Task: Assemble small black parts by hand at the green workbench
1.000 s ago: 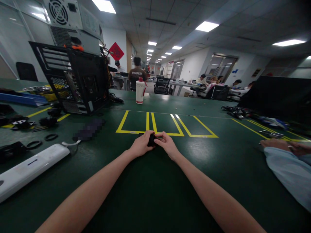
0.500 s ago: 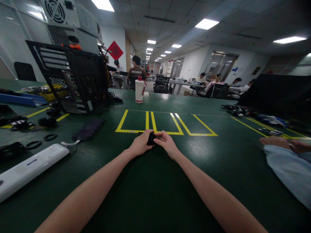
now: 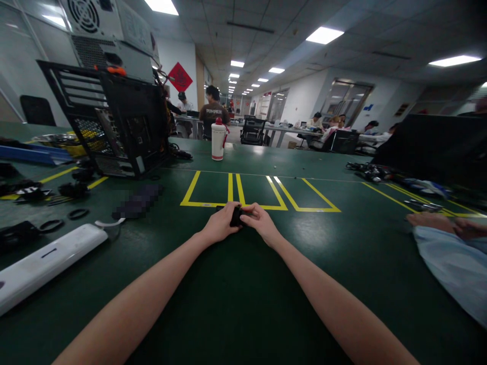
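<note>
Near the front edge of the yellow tape outlines, a small black object [image 3: 236,217] sits between my two hands. My left hand [image 3: 221,223] is closed round its left side, and a dark part of it shows past the knuckles. From the right, my right hand [image 3: 260,222] pinches at the same object with thumb and fingers. Its exact shape is mostly hidden by the fingers. Both hands are low over the green table [image 3: 243,294].
A white and red bottle [image 3: 218,141] stands behind the tape outlines. At the left are an open black computer case [image 3: 125,121], a white power strip [image 3: 49,263] and black parts. At the right, a person's hand [image 3: 431,221] rests near cables and tools.
</note>
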Motion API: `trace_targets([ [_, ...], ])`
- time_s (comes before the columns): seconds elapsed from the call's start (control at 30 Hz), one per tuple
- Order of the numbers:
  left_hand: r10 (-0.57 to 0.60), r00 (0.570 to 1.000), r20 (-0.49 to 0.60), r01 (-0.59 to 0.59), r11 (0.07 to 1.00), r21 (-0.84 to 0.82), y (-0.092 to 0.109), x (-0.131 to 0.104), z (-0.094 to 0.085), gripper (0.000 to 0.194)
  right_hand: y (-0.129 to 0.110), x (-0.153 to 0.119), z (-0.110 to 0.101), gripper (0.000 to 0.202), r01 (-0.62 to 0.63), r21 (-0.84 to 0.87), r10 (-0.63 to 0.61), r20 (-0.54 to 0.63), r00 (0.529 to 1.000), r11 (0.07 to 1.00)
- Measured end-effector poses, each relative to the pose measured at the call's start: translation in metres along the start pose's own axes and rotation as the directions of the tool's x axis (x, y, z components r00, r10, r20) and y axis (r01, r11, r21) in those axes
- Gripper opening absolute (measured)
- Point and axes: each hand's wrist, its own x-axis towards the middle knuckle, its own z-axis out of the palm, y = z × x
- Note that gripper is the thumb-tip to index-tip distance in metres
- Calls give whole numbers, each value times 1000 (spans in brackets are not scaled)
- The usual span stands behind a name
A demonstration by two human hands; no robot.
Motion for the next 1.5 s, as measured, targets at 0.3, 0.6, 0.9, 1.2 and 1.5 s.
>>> trace_targets([
  [0.3, -36, 998, 45, 37, 999, -10, 6, 0, -6, 56, -1, 1, -6, 38, -27, 5, 26, 103, 994, 1000],
  [0.6, -35, 998, 45, 37, 999, -32, 6, 0, -6, 54, 0, 4, -4, 34, -17, -17, 18, 53, 998, 1000],
  [0.9, -77, 995, 56, 78, 997, -12, 7, 1, -6, 57, 11, 4, -9, 38, 18, -8, -17, 109, 994, 1000],
  [1.2, -162, 984, 78, 163, 987, -13, -10, 11, -5, 59, 21, 6, -21, 49, -10, -380, -13, -59, 998, 925],
  [1.5, -247, 957, 150, 255, 966, -36, -24, 15, -8, 69, 13, -2, -24, 62, -38, -545, -7, -81, 997, 837],
])
